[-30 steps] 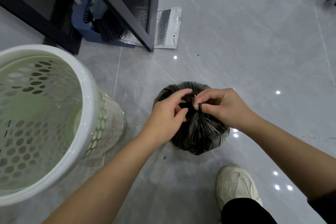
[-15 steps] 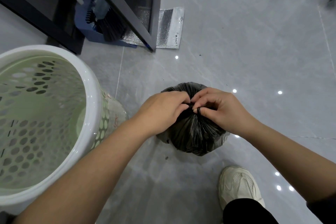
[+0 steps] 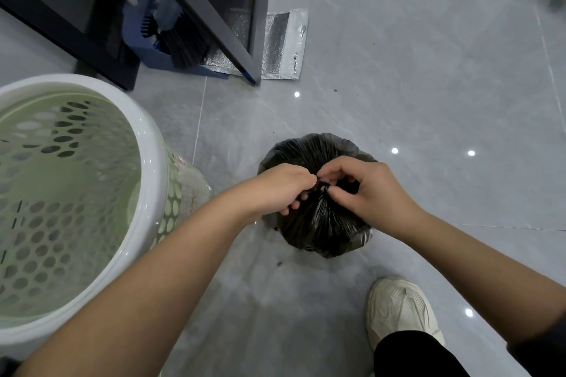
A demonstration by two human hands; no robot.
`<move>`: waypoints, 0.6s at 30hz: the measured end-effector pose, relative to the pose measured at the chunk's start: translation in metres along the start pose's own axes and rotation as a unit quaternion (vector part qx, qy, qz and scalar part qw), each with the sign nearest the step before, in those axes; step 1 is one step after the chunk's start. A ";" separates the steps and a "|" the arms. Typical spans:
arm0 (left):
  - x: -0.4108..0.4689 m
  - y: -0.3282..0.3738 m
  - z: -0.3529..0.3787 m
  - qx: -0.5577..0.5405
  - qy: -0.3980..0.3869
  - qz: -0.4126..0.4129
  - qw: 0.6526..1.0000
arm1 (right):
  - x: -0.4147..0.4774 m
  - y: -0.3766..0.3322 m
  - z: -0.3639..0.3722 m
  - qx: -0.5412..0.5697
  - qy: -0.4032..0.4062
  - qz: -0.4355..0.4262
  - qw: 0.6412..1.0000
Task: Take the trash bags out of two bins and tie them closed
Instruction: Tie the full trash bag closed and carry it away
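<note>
A full black trash bag [image 3: 318,223] stands on the grey tiled floor in the middle of the view, its top gathered into a twisted neck. My left hand [image 3: 281,187] grips the gathered plastic from the left with curled fingers. My right hand [image 3: 361,190] pinches the neck from the right, thumb and fingertips at the knot. The knot itself is mostly hidden between my fingers. A white and pale green perforated bin [image 3: 70,199] stands at the left, with no bag in it.
A dark framed door or cabinet [image 3: 214,9] rises at the back left, with a blue dustpan and black brush [image 3: 171,40] behind it and a silver foil pouch [image 3: 284,43] on the floor beside it. My white shoe [image 3: 401,309] is at the lower right.
My hands have drawn closer together over the bag's neck and slid slightly right. My right fingers have opened a little around the knot. The bag has stayed in place.
</note>
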State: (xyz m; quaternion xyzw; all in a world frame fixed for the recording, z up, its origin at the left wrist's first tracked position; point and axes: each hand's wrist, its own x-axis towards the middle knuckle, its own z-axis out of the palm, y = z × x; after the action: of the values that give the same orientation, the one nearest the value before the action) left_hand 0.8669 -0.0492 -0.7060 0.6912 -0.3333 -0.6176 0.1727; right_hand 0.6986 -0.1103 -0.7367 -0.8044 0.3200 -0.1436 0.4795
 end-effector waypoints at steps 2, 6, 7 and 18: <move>0.001 0.000 0.001 -0.092 -0.008 -0.063 0.994 | -0.001 0.000 0.003 0.005 0.022 -0.003 1.000; -0.003 0.006 -0.003 -0.233 -0.028 -0.156 0.960 | 0.001 -0.002 0.005 0.027 0.043 -0.029 0.998; -0.004 0.007 -0.003 -0.232 -0.011 -0.153 0.960 | 0.002 -0.003 0.005 0.031 0.046 -0.023 0.998; -0.004 -0.023 -0.002 0.510 0.260 0.291 0.766 | 0.014 -0.018 -0.002 0.179 0.024 0.160 0.970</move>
State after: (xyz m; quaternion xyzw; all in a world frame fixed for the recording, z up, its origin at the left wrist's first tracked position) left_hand 0.8744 -0.0304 -0.7181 0.6814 -0.7268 -0.0734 0.0459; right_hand 0.7146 -0.1145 -0.7209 -0.6398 0.4253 -0.1391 0.6249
